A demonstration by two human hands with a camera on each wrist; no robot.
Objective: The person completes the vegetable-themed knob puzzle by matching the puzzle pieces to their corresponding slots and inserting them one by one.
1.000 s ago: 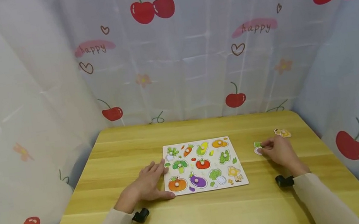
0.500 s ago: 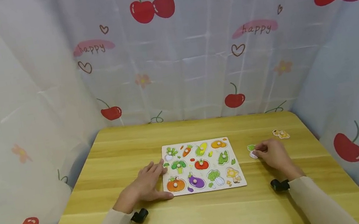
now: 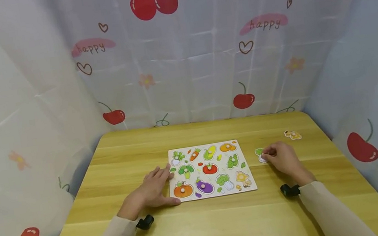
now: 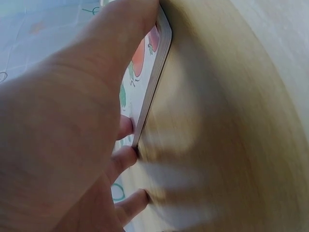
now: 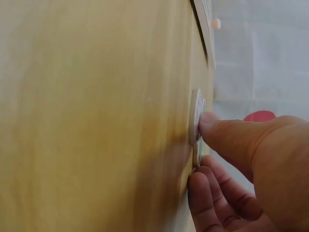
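A white puzzle board (image 3: pixel 191 178) printed with colourful vegetables lies on the table. My left hand (image 3: pixel 151 190) rests at its left side, thumb at the near corner and fingertips along the edge; the left wrist view shows the fingers (image 4: pixel 129 205) spread. To the right of the board, my right hand (image 3: pixel 284 159) pinches a leafy vegetable puzzle piece (image 3: pixel 260 155), green on top and whitish below. In the right wrist view the thumb presses on this puzzle piece (image 5: pixel 196 113), which is close over the tabletop; its knob is hidden.
A yellow mushroom puzzle piece (image 3: pixel 293 135) lies on the wooden table (image 3: pixel 214 229) at the far right. On the board, several pieces carry knobs, while the cabbage (image 3: pixel 225 182) and mushroom (image 3: pixel 242 178) pictures show none. A cherry-printed curtain (image 3: pixel 200 71) surrounds the table.
My right hand has moved a little left toward the board, bringing the leafy puzzle piece with it. The left hand keeps its place at the board, and the head view has shifted slightly.
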